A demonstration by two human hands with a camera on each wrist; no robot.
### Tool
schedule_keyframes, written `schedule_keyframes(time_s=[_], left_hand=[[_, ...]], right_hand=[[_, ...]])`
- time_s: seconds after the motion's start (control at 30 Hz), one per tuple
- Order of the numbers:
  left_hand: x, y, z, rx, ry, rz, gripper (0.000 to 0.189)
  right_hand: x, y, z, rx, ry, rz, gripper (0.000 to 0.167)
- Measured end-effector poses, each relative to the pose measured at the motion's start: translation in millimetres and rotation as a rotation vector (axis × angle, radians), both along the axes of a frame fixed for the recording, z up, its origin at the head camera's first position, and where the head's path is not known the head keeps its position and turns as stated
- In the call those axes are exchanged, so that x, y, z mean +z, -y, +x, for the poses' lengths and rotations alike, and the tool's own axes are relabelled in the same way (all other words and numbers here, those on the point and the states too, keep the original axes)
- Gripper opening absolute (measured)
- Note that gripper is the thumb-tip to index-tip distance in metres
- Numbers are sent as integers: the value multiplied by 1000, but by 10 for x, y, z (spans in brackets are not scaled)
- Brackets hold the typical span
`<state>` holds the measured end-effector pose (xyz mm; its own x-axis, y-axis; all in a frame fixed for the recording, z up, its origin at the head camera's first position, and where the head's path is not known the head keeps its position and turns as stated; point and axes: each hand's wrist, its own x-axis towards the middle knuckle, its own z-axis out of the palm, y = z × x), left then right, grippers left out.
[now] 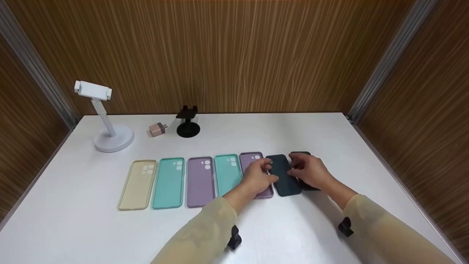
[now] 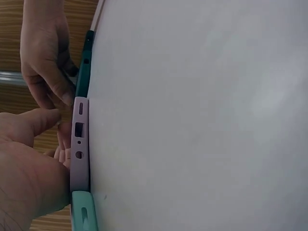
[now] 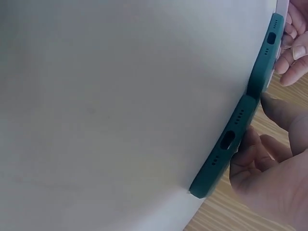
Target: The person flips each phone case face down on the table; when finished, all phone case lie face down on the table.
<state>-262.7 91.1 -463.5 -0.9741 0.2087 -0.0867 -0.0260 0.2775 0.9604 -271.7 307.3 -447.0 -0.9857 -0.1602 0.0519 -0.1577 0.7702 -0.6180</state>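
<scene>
Phone cases lie in a row on the white table. My left hand (image 1: 255,178) is over the right-hand purple case (image 1: 265,194), its fingertips and thumb reaching to the left edge of a dark green case (image 1: 284,179). My right hand (image 1: 309,170) lies over the rightmost dark green case (image 1: 305,152) and covers much of it. Its thumb reaches the right edge of the neighbouring dark case. In the right wrist view, the bottom ends of both dark cases show port holes, with the right fingers bent loosely over the nearer case (image 3: 224,144).
Leftward in the row are a turquoise case (image 1: 225,176), a purple case (image 1: 200,187), another turquoise case (image 1: 167,189) and a cream case (image 1: 137,189). Behind stand a white phone stand (image 1: 114,141), a pink charger plug (image 1: 157,129) and a black stand (image 1: 188,129). Wood-patterned panels (image 1: 234,55) enclose the table.
</scene>
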Motion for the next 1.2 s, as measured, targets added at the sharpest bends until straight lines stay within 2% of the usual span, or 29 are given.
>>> schedule_keyframes(time_s=[0.13,0.27,0.4,0.57,0.73,0.93,1.2], left_hand=[[111,65,39,-15,-11,3,55],[232,213,60,-21,-37,-4,52],[265,419,27,-6,-83,-7,48],[193,648,-33,20,-161,-52,48],[98,764,-74,40,-179,-97,48],[9,813,-110,42,-157,-127,50],[-33,837,-112,33,-113,-196,53]], right_hand=[[48,26,29,-11,-3,-29,54],[100,91,56,-17,0,-92,51],[128,209,74,-10,10,-160,48],[108,383,97,13,45,-227,46],[48,490,93,46,91,-241,44],[-11,503,60,41,117,-215,45],[-31,542,52,52,134,-165,45]])
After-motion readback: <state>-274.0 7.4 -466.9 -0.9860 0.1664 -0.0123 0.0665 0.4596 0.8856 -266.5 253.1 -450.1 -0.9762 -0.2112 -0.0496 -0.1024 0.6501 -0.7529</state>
